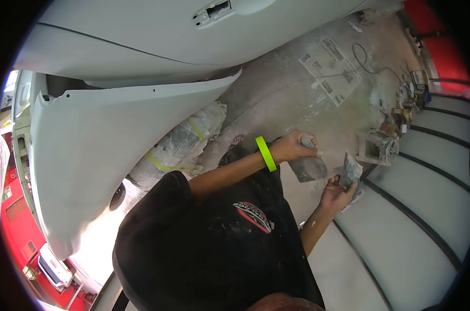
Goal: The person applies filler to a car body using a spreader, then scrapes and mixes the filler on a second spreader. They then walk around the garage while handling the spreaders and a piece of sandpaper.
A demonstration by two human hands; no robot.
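Note:
My left hand (295,146), below a bright yellow-green wristband (266,154), pinches a flat dark-grey sheet (308,169) that looks like sandpaper. The sheet hangs from my fingers toward my other hand. To the right, my right hand (338,196) grips a dusty blue-grey piece (351,171) with a pointed top, thumb and fingers closed around its lower end. Its kind does not show clearly. The two pieces are held apart over the floor, in front of my black shirt (209,249).
A primed grey car body (141,36) and a loose-edged fender panel (110,124) stand to the left. Plastic-wrapped masking (185,137) covers the wheel area. Newspaper (331,70) and a hose (276,92) lie on the dusty floor. A dusty stool (372,147) stands near the right wall.

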